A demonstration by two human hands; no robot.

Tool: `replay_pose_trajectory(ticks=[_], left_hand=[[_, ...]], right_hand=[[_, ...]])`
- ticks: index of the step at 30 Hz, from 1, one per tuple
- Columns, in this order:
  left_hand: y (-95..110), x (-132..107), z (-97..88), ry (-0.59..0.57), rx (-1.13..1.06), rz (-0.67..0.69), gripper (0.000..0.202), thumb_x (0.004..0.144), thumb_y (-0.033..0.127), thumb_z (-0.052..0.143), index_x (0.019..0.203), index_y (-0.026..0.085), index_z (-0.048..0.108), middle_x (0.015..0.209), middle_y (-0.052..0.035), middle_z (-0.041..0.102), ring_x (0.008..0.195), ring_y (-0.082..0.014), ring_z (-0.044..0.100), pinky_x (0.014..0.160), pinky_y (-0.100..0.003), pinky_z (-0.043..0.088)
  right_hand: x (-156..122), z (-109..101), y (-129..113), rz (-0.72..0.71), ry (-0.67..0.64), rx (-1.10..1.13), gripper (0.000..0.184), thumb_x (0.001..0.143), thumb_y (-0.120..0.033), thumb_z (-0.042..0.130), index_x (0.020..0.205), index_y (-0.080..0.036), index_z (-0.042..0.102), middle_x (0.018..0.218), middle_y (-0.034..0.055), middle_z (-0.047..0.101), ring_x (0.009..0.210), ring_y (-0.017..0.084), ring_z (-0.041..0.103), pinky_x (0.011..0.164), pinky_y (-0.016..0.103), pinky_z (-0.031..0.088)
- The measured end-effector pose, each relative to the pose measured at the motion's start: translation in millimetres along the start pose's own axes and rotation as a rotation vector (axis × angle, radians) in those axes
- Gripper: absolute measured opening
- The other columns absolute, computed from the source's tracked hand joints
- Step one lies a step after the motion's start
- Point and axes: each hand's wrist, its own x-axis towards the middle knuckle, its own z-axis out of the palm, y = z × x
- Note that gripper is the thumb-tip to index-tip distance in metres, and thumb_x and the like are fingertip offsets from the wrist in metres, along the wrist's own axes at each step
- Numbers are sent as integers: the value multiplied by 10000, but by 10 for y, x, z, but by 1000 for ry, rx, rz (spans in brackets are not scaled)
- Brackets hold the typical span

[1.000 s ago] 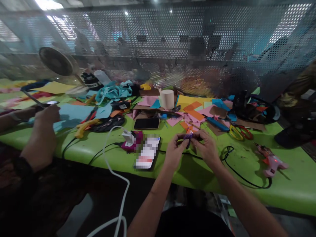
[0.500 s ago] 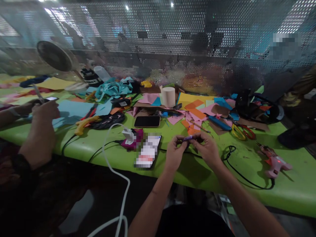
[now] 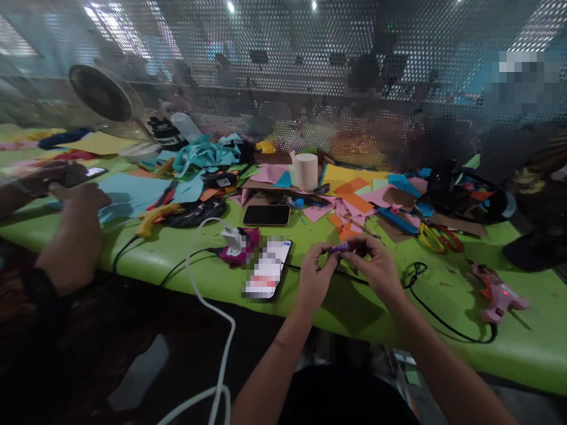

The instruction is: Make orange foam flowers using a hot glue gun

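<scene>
Between my fingertips is a small purple piece [image 3: 339,248], too small to name. My left hand [image 3: 315,268] pinches its left end, and my right hand [image 3: 374,262] closes on its right side. Both hands hover just above the front of the green table [image 3: 398,321]. To the left of my left hand lies a phone [image 3: 268,268] with a lit screen, partly blurred. A pink glue gun [image 3: 498,295] with a red light rests on the table to the right of my right hand, its black cord curling toward me.
Colored paper scraps [image 3: 349,203], a white roll [image 3: 305,171], scissors [image 3: 436,237] and a dark phone [image 3: 266,215] lie beyond my hands. A magenta power adapter [image 3: 239,248] with a white cable and a yellow glue gun [image 3: 153,221] are left. A co-worker's hands [image 3: 73,192] are at far left.
My fingers have shifted slightly on the purple piece, and more of it shows. At far left, the co-worker's raised hand has lowered. The whole view has moved a little.
</scene>
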Motion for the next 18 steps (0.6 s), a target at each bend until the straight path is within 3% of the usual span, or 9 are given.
replay_pose_trajectory(ticks=[6, 12, 18], left_hand=[[-14, -7, -8, 1, 120, 143, 53, 823, 194, 629, 866, 207, 658, 885, -34, 687, 878, -184, 610, 837, -317, 466], [17, -13, -10, -8, 126, 142, 50, 814, 172, 633, 834, 216, 647, 853, -25, 678, 860, -189, 606, 835, -322, 454], [51, -26, 1, -24, 123, 130, 46, 824, 171, 632, 826, 217, 634, 843, -27, 669, 853, -190, 599, 822, -318, 450]], right_hand=[[17, -39, 9, -32, -32, -53, 254, 783, -440, 763, 845, -199, 713, 736, 8, 631, 614, 134, 506, 584, 273, 425], [26, -59, 44, -12, -86, -25, 261, 783, -454, 760, 806, -204, 691, 710, -1, 598, 617, 139, 489, 576, 275, 409], [18, -68, 49, -107, -71, -73, 161, 813, -366, 738, 772, -218, 690, 741, 7, 628, 688, 159, 529, 651, 289, 425]])
